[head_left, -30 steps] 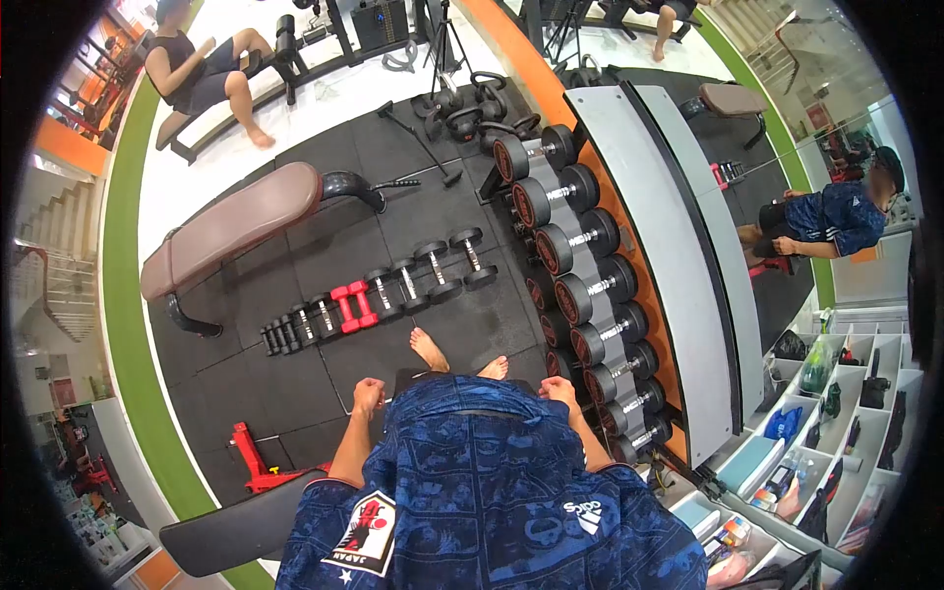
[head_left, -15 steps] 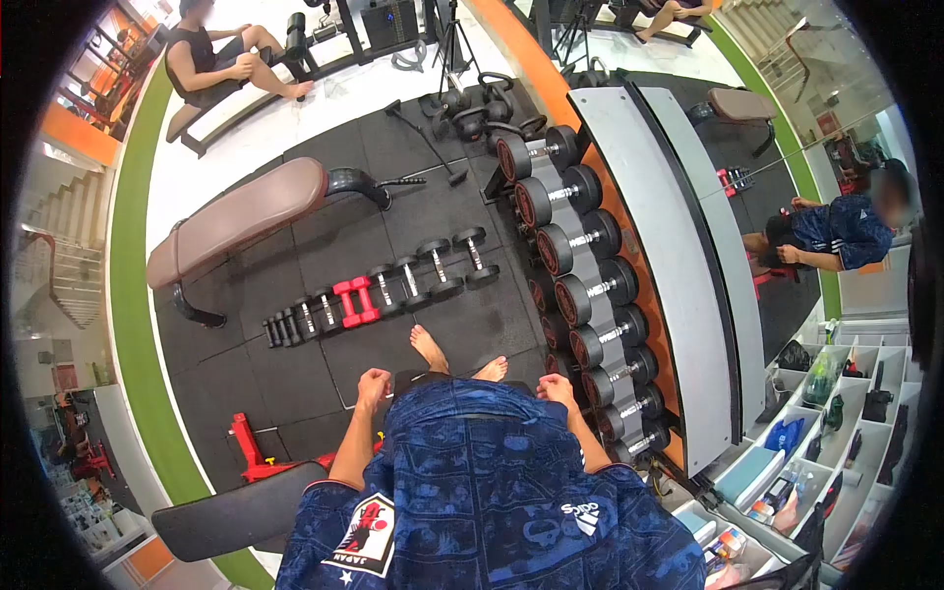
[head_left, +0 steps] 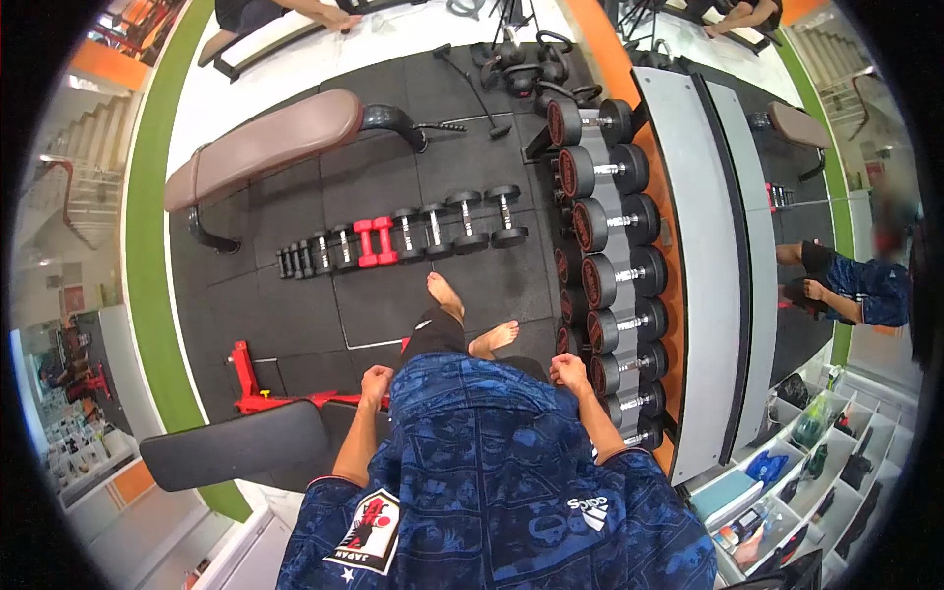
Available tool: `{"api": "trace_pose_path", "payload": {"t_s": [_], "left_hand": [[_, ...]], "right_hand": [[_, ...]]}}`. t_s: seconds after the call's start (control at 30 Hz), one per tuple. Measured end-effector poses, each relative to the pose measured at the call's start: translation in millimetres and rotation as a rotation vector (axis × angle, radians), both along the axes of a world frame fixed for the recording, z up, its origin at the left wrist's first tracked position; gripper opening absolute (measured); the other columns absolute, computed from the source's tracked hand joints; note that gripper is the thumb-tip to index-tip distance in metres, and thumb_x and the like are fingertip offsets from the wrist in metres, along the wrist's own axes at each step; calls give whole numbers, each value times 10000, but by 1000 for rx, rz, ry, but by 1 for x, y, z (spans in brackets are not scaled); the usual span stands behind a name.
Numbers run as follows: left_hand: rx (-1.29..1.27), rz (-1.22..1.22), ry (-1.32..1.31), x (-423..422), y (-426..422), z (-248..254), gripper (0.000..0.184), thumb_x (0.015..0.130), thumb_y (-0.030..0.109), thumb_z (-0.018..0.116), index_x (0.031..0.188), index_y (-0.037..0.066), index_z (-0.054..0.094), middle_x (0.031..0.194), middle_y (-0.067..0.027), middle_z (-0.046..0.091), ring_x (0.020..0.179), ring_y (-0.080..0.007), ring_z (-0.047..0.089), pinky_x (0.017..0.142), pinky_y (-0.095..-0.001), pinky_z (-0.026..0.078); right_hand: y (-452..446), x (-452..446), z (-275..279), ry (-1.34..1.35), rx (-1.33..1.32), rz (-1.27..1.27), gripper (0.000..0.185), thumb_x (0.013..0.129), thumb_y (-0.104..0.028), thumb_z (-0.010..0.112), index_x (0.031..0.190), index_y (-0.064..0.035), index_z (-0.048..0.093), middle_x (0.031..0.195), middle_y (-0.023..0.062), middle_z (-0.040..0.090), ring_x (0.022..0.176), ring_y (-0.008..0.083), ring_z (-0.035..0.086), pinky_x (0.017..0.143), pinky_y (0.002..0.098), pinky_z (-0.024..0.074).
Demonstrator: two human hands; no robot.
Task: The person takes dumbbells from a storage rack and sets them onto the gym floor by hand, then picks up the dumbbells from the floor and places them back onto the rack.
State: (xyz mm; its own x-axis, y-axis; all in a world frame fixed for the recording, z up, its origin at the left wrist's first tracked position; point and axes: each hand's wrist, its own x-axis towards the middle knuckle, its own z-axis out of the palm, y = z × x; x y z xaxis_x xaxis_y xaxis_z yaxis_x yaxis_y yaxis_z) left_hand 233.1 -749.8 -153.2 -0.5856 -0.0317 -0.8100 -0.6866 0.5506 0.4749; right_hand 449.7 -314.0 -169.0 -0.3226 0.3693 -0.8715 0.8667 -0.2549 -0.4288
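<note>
My left hand (head_left: 376, 383) is beside my left hip at the edge of the blue patterned shirt (head_left: 482, 442), its fingers curled; what it holds, if anything, is too small to tell. On the other side of the shirt, my right hand (head_left: 569, 372) also has bent fingers near my right thigh, close to the dumbbell rack. My bare feet (head_left: 445, 294) rest on the black mat, turned at different angles. In front of them stands a row of small dumbbells (head_left: 434, 228), with a red pair (head_left: 375, 242) among them.
A brown bench (head_left: 265, 138) stands front left. At right is a rack of large dumbbells (head_left: 615, 275) beside a mirror. Kettlebells (head_left: 521, 74) sit at the front. A black padded bench (head_left: 236, 447) with a red frame is at left. Another person's arm (head_left: 324, 12) shows at the top.
The view has shifted, so the dumbbells and benches appear higher and the rack further right. My knees and feet show more, with the feet spread differently. Both hands remain beside the shirt.
</note>
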Motion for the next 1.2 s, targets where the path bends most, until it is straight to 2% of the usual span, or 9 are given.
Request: {"api": "trace_pose_path", "payload": {"t_s": [0.2, 0.4, 0.67, 0.8, 0.83, 1.0, 1.03, 1.17, 1.2], "left_hand": [[61, 92, -130, -17, -6, -15, 108, 825, 145, 598, 851, 45, 626, 656, -26, 590, 490, -115, 534, 415, -266, 443], [89, 125, -109, -111, 28, -25, 84, 837, 149, 587, 856, 69, 605, 633, -12, 570, 479, -107, 528, 400, -252, 413], [265, 64, -60, -220, 102, -22, 89, 855, 156, 580, 895, 80, 604, 638, -1, 561, 493, -84, 512, 412, -226, 398], [237, -48, -44, -240, 139, -27, 113, 846, 184, 591, 879, 78, 616, 642, -2, 578, 502, -83, 523, 420, -232, 403], [225, -85, -31, -242, 146, -31, 122, 843, 194, 595, 874, 78, 620, 642, -1, 583, 506, -82, 528, 423, -234, 406], [115, -211, 46, -238, 182, -74, 186, 777, 222, 632, 826, 44, 653, 700, -47, 655, 581, -128, 610, 538, -285, 488], [73, -262, 62, -235, 186, -86, 226, 753, 236, 631, 832, 26, 660, 773, -106, 684, 666, -211, 660, 649, -328, 516], [1, -292, 128, -220, 205, -152, 281, 732, 274, 645, 878, 34, 662, 849, -178, 679, 849, -328, 655, 797, -391, 499], [5, -292, 182, -218, 212, -165, 267, 745, 252, 650, 895, 32, 655, 825, -149, 673, 809, -278, 650, 751, -358, 501]], "right_hand": [[15, -39, 13, -10, 54, 59, 129, 867, -93, 550, 958, -49, 629, 769, 61, 668, 594, 120, 621, 486, 258, 484], [31, -103, 23, 13, 118, 74, 136, 868, -96, 556, 970, -38, 624, 799, 76, 672, 623, 128, 631, 514, 261, 504], [50, -192, 43, 108, 214, 163, 154, 855, -75, 562, 986, -21, 624, 805, 76, 667, 639, 125, 626, 548, 256, 499], [57, -220, 42, 167, 249, 188, 159, 852, -66, 560, 984, -7, 626, 785, 78, 668, 647, 129, 630, 575, 272, 512], [60, -228, 40, 80, 284, 263, 147, 854, -56, 558, 970, -5, 632, 779, 76, 668, 639, 127, 632, 581, 274, 516], [65, -256, -3, 47, 142, 296, 133, 860, -37, 558, 962, 2, 633, 779, 75, 671, 619, 120, 626, 577, 263, 512], [66, -264, -14, 41, 122, 334, 134, 861, -37, 559, 966, 7, 630, 778, 72, 669, 624, 121, 626, 577, 260, 509], [71, -297, -73, 138, 128, 473, 137, 846, -71, 559, 933, 10, 628, 735, 54, 648, 622, 107, 596, 594, 268, 499], [73, -303, -102, 128, 108, 407, 136, 840, -76, 558, 930, 1, 627, 729, 48, 641, 620, 103, 589, 590, 264, 492]]}}
